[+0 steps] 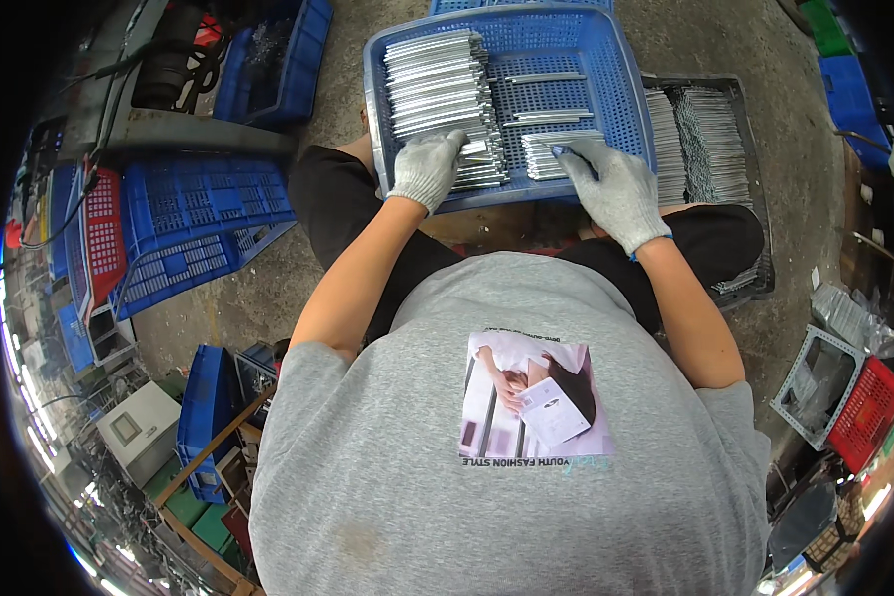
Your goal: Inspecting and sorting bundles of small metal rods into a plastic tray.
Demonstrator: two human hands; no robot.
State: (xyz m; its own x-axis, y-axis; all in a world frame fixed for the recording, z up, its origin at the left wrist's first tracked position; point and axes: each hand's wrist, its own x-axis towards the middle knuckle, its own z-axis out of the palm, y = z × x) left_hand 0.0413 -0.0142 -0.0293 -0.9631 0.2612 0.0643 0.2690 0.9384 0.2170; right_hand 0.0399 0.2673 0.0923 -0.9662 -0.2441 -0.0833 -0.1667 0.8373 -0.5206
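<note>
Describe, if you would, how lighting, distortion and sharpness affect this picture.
Head view: blackened corners and strong bending toward the rim; head view: bright streaks of glare along the left edge; head view: shiny highlights on the metal rods; head view: both gloved hands, left and right, reasonably clear.

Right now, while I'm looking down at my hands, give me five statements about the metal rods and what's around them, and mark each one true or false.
1. Both hands are bare. False: the left hand and right hand are gloved.
2. The larger stack of rods lies on the basket's left side. True.
3. The basket is red. False: it is blue.
4. The right hand is at the smaller stack. True.
5. A dark tray sits to the basket's right. True.
</note>
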